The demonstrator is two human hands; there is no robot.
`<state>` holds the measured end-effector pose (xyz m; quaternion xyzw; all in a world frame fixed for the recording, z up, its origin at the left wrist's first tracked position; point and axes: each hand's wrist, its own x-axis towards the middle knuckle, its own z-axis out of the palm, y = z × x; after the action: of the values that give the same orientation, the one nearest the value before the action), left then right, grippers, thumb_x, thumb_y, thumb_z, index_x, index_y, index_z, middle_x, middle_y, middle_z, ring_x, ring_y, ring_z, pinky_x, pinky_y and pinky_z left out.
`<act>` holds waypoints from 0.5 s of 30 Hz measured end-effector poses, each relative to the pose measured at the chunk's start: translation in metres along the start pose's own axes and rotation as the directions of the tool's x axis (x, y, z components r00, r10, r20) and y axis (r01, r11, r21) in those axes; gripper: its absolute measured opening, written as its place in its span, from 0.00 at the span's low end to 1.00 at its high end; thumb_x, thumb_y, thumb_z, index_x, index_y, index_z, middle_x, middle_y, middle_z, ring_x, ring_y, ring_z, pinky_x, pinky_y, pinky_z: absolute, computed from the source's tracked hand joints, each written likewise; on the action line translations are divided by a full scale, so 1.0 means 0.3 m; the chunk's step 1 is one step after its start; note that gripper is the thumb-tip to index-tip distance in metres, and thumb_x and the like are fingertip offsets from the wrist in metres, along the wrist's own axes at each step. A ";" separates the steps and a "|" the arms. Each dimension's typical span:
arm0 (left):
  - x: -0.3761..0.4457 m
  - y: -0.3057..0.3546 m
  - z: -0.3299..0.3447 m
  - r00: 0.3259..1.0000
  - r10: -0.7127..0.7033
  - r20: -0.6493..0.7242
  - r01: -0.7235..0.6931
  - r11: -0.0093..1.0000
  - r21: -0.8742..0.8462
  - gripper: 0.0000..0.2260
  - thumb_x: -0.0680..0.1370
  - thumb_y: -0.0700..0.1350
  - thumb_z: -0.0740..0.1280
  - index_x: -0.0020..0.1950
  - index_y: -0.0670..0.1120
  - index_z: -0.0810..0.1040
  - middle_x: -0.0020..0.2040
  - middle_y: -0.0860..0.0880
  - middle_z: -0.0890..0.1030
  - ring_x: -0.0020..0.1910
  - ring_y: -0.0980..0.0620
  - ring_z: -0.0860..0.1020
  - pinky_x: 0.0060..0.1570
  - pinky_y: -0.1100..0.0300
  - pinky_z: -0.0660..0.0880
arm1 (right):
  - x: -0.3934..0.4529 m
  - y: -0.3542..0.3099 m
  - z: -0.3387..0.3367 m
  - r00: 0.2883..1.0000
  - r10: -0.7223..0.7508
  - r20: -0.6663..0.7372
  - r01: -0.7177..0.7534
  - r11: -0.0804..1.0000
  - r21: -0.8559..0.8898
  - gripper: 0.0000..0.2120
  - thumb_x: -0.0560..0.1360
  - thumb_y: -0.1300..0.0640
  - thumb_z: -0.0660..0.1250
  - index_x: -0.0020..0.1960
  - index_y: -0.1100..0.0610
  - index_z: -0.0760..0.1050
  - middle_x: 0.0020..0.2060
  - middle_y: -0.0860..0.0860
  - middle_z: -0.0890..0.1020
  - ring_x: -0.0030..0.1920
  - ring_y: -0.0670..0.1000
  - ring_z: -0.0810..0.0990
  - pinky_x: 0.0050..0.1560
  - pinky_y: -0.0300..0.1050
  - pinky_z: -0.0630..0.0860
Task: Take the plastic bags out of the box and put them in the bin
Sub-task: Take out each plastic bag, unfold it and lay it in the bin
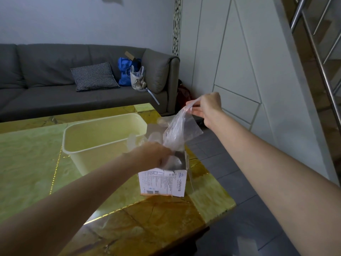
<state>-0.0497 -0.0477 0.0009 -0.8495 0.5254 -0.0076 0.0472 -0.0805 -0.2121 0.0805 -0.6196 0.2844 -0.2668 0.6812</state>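
A white printed cardboard box (162, 182) stands open on the yellow-green marble table (33, 163), near its right edge. My right hand (209, 109) pinches the top of a clear plastic bag (180, 132) and holds it up above the box. My left hand (153, 154) rests at the box's open top, fingers curled over more clear plastic bags (172, 162) inside. A cream plastic bin (103, 139) stands just left of the box, and its visible inside looks bare. More crumpled clear plastic (134, 141) sits between the bin's rim and the box.
A grey sofa (55, 80) behind the table carries a checked cushion (94, 76), a blue bag (127, 71) and a small white bag (137, 78). Grey floor tiles (230, 174) lie right of the table. White wall panels and a stair railing (313, 43) stand at right.
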 end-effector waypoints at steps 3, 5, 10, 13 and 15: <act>0.039 0.000 0.004 0.990 0.027 0.141 -0.037 0.997 0.071 0.15 0.79 0.41 0.60 0.64 0.48 0.74 0.52 0.47 0.80 0.47 0.51 0.78 0.46 0.64 0.73 | 0.011 -0.021 0.014 1.000 -0.012 0.000 0.012 0.998 0.057 0.17 0.82 0.66 0.46 0.35 0.63 0.62 0.34 0.61 0.76 0.32 0.56 0.77 0.39 0.48 0.80; 0.076 0.007 0.002 0.979 0.050 0.196 -0.069 0.994 0.089 0.13 0.78 0.40 0.60 0.62 0.46 0.75 0.52 0.47 0.80 0.50 0.50 0.78 0.49 0.61 0.75 | 0.022 -0.031 0.025 0.999 -0.037 -0.005 0.037 0.995 0.090 0.14 0.82 0.65 0.45 0.41 0.64 0.63 0.37 0.62 0.77 0.33 0.56 0.79 0.40 0.50 0.80; 0.095 0.033 0.031 0.925 0.069 0.374 -0.069 0.998 -0.011 0.11 0.79 0.41 0.59 0.60 0.45 0.75 0.51 0.47 0.78 0.47 0.51 0.75 0.50 0.61 0.72 | 0.028 -0.062 0.044 0.985 -0.174 0.013 0.174 0.985 0.015 0.08 0.80 0.66 0.46 0.55 0.58 0.60 0.49 0.63 0.81 0.39 0.58 0.83 0.42 0.50 0.82; 0.090 0.049 0.018 0.876 0.063 0.477 0.009 0.989 -0.146 0.16 0.78 0.39 0.60 0.66 0.48 0.71 0.61 0.48 0.76 0.58 0.48 0.75 0.59 0.55 0.74 | 0.010 -0.063 0.056 0.976 -0.204 0.076 0.206 0.978 -0.023 0.05 0.81 0.64 0.47 0.52 0.58 0.60 0.49 0.64 0.80 0.31 0.56 0.81 0.34 0.48 0.81; 0.071 0.032 -0.055 0.839 0.076 0.538 0.142 0.925 -0.352 0.19 0.79 0.38 0.60 0.70 0.48 0.68 0.67 0.50 0.72 0.65 0.50 0.71 0.65 0.57 0.68 | 0.002 -0.063 0.058 0.966 -0.234 0.109 0.240 0.970 -0.041 0.05 0.83 0.60 0.48 0.50 0.58 0.61 0.46 0.62 0.81 0.31 0.55 0.81 0.33 0.48 0.81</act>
<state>-0.0498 -0.0722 0.0155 -0.8185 0.4669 0.3334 0.0294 -0.0679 -0.2023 0.1006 -0.6804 0.1798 -0.3061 0.6412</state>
